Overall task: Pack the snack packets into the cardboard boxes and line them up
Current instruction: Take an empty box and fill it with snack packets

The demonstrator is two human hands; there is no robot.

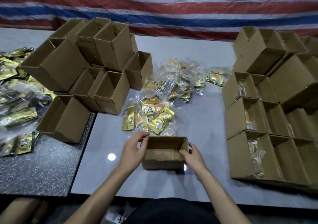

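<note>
Grey table (197, 180) setup: left hand (133, 149) and right hand (193, 155) curl round the side walls of an empty cardboard box (162, 163) just beside the snack packets (154, 113), so loading packets looks next, I'd guess.

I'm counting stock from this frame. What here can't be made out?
Head view:
Snack packets: print too small, blurred.
Right boxes: cut by right edge; walls hide most contents.
Left packets: blurred, cut by left edge.
Stacked boxes: lower ones partly hidden by upper.
Held box: left hand and right hand cover its sides.
</note>
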